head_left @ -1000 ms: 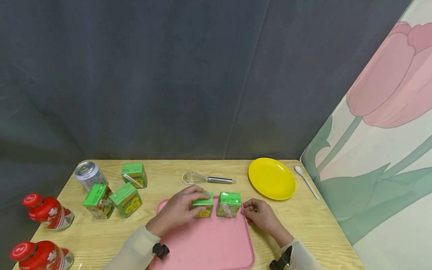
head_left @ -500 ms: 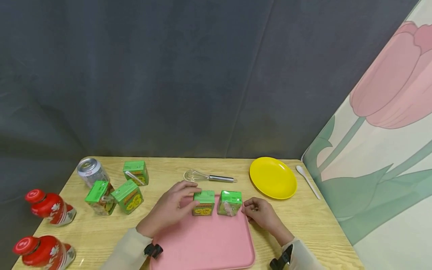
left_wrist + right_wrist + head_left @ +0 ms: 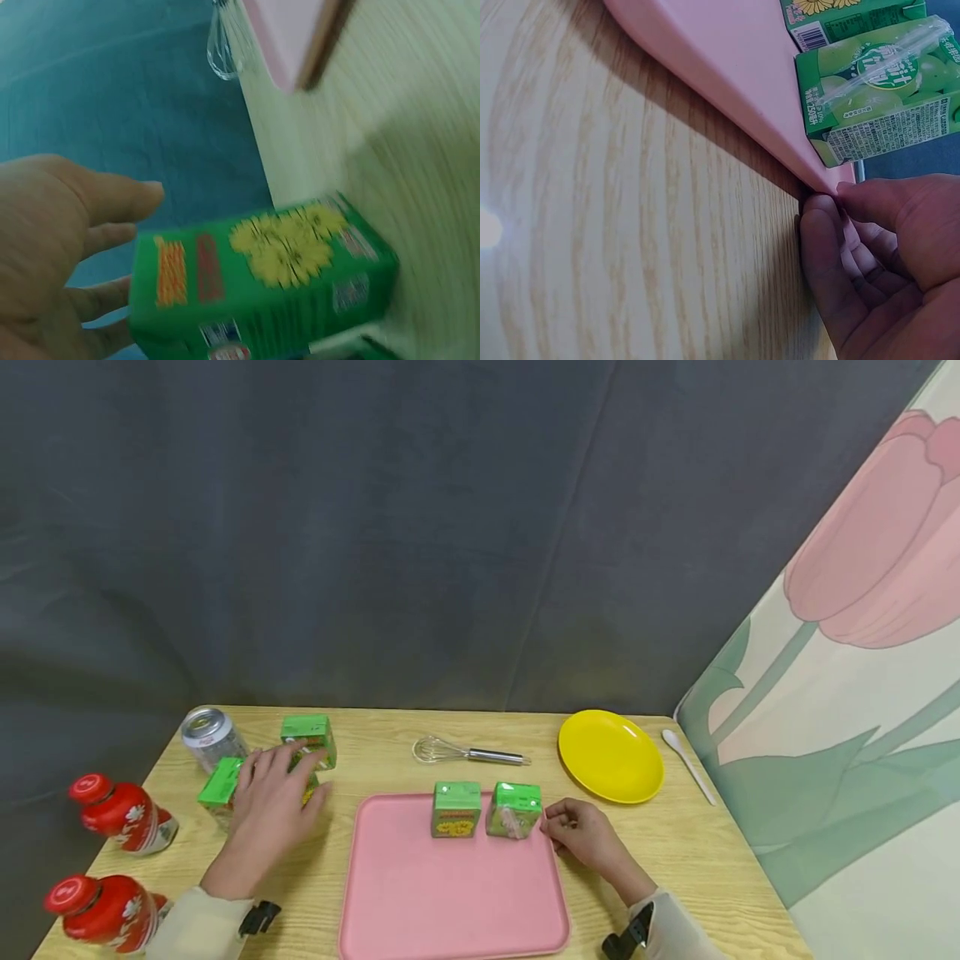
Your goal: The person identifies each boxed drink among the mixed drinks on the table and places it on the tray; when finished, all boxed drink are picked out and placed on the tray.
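My left hand point(image 3: 273, 802) is over the group of green drink cartons at the left, fingers spread. In the left wrist view its fingertips are at the top end of a carton with yellow flowers point(image 3: 285, 247), not closed round it; the head view mostly hides this carton under the hand. Another carton point(image 3: 219, 787) shows left of the hand, and one with a straw point(image 3: 309, 728) behind it. My right hand point(image 3: 588, 839) pinches the far right corner of the pink tray point(image 3: 453, 893) between thumb and forefinger. On the tray's far side stand a flower carton point(image 3: 456, 810) and a grape-green juice carton point(image 3: 513, 810).
A silver can point(image 3: 213, 737) and two red-capped bottles, one farther back point(image 3: 123, 814) and one nearer point(image 3: 108, 912), line the left side. Behind the tray lie a whisk point(image 3: 472, 754), a yellow plate point(image 3: 611, 756) and a white spoon point(image 3: 688, 767). A dark curtain point(image 3: 375, 543) hangs behind the table.
My left hand has let go of the flower carton on the tray and moved left to the cartons beside the can. The right hand keeps its place at the tray corner.
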### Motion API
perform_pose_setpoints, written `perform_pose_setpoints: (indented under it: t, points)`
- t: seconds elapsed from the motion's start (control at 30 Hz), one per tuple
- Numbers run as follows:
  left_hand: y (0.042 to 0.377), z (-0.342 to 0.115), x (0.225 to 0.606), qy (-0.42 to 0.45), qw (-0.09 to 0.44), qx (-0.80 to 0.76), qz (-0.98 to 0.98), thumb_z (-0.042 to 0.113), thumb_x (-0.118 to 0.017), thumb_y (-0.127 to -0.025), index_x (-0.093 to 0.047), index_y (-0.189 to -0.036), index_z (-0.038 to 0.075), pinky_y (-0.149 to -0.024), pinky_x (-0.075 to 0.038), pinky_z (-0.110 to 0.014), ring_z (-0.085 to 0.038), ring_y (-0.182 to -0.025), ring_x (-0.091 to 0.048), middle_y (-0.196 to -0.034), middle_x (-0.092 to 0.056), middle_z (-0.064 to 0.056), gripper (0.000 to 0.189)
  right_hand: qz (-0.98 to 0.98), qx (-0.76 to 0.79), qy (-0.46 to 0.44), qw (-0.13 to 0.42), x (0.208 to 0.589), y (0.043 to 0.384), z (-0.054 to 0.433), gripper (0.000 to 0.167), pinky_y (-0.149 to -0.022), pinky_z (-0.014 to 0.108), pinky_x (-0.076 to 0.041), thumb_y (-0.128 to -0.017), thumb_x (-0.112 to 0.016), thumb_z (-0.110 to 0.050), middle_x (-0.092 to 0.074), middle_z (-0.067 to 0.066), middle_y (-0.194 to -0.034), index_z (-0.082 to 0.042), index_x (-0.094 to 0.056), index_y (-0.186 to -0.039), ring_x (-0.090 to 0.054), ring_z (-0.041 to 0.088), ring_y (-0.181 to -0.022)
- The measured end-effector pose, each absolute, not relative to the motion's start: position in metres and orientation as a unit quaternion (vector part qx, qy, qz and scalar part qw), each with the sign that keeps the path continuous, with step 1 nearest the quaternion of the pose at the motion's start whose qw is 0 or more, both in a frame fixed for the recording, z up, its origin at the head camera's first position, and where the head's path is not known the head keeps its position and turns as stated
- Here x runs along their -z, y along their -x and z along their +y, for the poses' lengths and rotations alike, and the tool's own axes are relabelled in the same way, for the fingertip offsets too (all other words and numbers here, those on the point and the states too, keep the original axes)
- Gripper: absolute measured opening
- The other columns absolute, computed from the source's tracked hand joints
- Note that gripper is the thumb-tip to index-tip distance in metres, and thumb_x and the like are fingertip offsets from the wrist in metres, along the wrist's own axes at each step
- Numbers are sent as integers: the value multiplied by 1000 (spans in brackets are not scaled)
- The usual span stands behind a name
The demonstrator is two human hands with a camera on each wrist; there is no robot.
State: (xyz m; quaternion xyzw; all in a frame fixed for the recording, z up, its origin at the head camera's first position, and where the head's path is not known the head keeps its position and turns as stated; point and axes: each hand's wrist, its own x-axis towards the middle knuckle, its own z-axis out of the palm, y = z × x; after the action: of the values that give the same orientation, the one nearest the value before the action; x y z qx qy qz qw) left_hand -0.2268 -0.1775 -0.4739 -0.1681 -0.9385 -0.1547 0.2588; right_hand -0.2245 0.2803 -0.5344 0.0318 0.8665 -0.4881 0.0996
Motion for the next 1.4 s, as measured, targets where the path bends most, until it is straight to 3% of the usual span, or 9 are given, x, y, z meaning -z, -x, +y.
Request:
perform_pose_setpoints:
  t: [0.3,0.47,0.7,0.83,0.9,0.97,1.07,1.23,1.4]
  points:
    - [226,-189,484,135,258,149,-945,7,-85,-79,-56,-141,8,-104,-15,-72,-49,-108,-54,-133,-51,-28,69,871,482,-27,95,532,223,281,17,-63,31,-58,-96,-72,-9,-66,6,-91,0,-68,-110,-64,19,-73]
    - [228,-188,487,140,268,159,-940,2,-85,-77,-54,-143,7,-100,-18,-73,-46,-100,-58,-130,-52,-30,73,869,484,-29,99,530,222,279,17,-63,32,-58,-96,-71,-9,-66,7,-93,0,-68,-110,-64,20,-74]
    - [223,-185,487,151,272,185,-932,-3,-84,-75,-46,-150,4,-92,-27,-70,-48,-105,-56,-134,-44,-34,85,871,480,-33,99,531,223,279,17,-63,32,-58,-96,-72,-9,-66,6,-92,0,-68,-109,-64,19,-73]
    - [215,-181,487,152,258,197,-933,0,-83,-77,-42,-152,3,-64,-44,-51,-37,-77,-57,-133,-43,-34,85,870,483,-29,98,531,223,279,16,-63,32,-58,-96,-71,-8,-66,6,-92,0,-68,-109,-64,19,-73]
    - [211,-178,488,144,239,214,-936,2,-81,-81,-41,-153,4,-49,-39,-38,-27,-64,-52,-135,-42,-34,82,869,485,-26,96,531,223,279,16,-62,32,-58,-96,-71,-8,-66,7,-91,1,-68,-109,-64,20,-73]
    - [208,-177,489,131,215,242,-937,5,-78,-86,-41,-154,6,-44,-34,-32,-21,-60,-48,-138,-40,-32,78,868,487,-23,95,531,223,279,16,-62,32,-58,-96,-71,-7,-66,6,-91,1,-67,-109,-64,20,-73]
    - [204,-177,490,111,189,284,-934,11,-76,-90,-43,-154,10,-47,-42,-38,-29,-72,-58,-141,-39,-26,72,867,490,-19,93,532,223,280,15,-63,31,-58,-96,-70,-6,-66,7,-91,1,-67,-109,-64,20,-73]
    - [200,-182,494,95,192,336,-917,14,-79,-90,-54,-145,10,-78,-49,-61,-45,-113,-55,-134,-48,-20,60,865,493,-14,93,534,223,281,14,-63,31,-58,-96,-69,-4,-65,7,-91,2,-67,-109,-64,20,-74]
    - [195,-185,501,79,204,350,-911,17,-80,-91,-61,-137,9,-81,-47,-60,-38,-110,-55,-122,-55,-16,51,867,490,-17,89,535,223,281,14,-63,31,-58,-96,-69,-5,-65,7,-91,1,-67,-109,-64,20,-74]
